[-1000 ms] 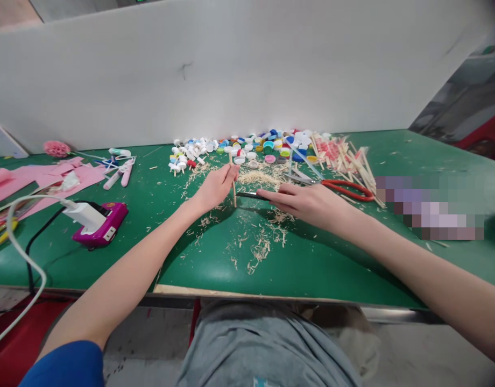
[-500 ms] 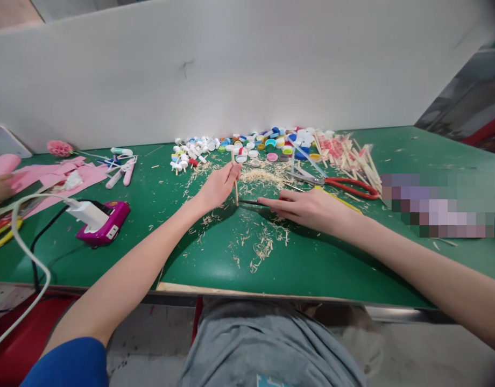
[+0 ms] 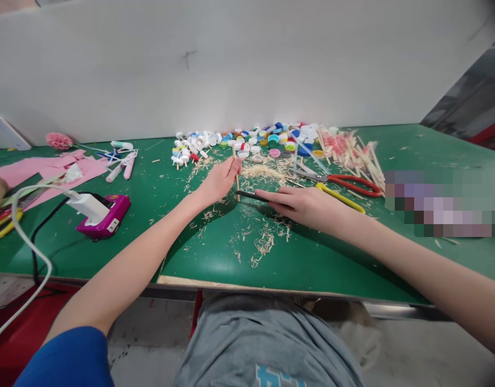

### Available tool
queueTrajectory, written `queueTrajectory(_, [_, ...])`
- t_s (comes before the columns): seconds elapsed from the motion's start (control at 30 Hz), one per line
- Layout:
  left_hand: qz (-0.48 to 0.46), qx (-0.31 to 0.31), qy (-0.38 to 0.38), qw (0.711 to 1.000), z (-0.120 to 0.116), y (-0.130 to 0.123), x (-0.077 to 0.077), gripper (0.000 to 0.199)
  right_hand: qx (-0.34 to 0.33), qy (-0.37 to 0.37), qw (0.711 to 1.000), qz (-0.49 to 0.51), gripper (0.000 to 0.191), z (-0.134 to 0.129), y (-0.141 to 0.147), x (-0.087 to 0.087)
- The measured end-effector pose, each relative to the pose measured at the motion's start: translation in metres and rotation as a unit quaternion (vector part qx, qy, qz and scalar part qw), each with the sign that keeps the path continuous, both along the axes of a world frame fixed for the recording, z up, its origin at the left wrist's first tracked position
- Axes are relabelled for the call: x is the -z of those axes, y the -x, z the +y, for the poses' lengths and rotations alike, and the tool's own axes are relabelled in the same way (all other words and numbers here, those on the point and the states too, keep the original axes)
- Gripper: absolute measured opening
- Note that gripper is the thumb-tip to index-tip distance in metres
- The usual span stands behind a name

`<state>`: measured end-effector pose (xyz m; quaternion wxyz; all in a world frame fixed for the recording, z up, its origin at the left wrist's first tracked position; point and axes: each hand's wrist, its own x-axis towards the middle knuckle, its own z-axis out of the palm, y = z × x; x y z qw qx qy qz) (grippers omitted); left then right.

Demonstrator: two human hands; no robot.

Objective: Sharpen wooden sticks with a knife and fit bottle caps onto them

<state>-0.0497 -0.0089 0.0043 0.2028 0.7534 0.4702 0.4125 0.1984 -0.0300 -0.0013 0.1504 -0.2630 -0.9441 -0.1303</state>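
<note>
Feed from the head camera, both arms over the bench (image 3: 231,271).

My left grip (image 3: 219,180) is folded firmly around a thin wooden stick (image 3: 238,194), thumb uppermost. The stick stands near upright, slightly tilted, one end above the fist and the other below. I judge the hold is meant to leave that lower end bare for the blade.

My right grip (image 3: 302,201) is closed on a dark slim tool (image 3: 251,195), a knife by its look, fingers laid along it, likely for steering. Its tip reaches the stick's lower part; I can't tell whether it bites.

Curled shavings (image 3: 263,244) lie under and beyond the hands, which suits whittling done right here.

Loose stock sits at the back, presumably within reach but out of the stroke: coloured caps (image 3: 274,141) in the middle, a heap of pale sticks (image 3: 364,161) to the right. Red-handled scissors (image 3: 354,184) and a yellow-handled tool (image 3: 344,200) rest just beyond my right grip, apparently parked.
</note>
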Motion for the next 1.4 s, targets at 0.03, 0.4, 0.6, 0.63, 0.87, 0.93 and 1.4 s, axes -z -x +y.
queueTrajectory(0.03, [0.001, 0.000, -0.002, 1.000, 0.0001, 0.0000, 0.0002, 0.037, -0.002, 0.008, 1.000, 0.003, 0.045, -0.0007, 0.0003, -0.0011])
queueTrajectory(0.4, [0.035, 0.006, -0.024, 0.999, -0.0008, -0.0009, 0.0002, 0.057, -0.022, 0.047, 0.999, 0.005, 0.042, -0.0052, 0.0000, -0.0039])
queueTrajectory(0.6, [0.040, 0.006, -0.020, 0.999, -0.0002, 0.0006, 0.0004, 0.056, 0.012, 0.017, 1.000, 0.019, 0.044, -0.0057, -0.0012, -0.0015])
queueTrajectory(0.63, [0.038, 0.005, -0.018, 0.999, 0.0004, 0.0009, 0.0010, 0.056, 0.015, 0.015, 1.000, 0.021, 0.044, -0.0055, -0.0011, -0.0005])
queueTrajectory(0.87, [0.030, 0.004, -0.026, 0.999, 0.0035, 0.0020, 0.0038, 0.055, -0.013, 0.030, 0.999, 0.016, 0.043, -0.0046, -0.0001, 0.0040])
queueTrajectory(0.93, [0.031, 0.005, -0.028, 0.999, 0.0033, 0.0021, 0.0036, 0.053, -0.009, 0.026, 0.999, 0.020, 0.043, -0.0054, -0.0009, 0.0035])
queueTrajectory(1.4, [0.013, 0.006, -0.017, 1.000, 0.0023, 0.0017, 0.0037, 0.052, 0.035, 0.020, 0.999, 0.010, 0.045, -0.0098, -0.0014, -0.0022])
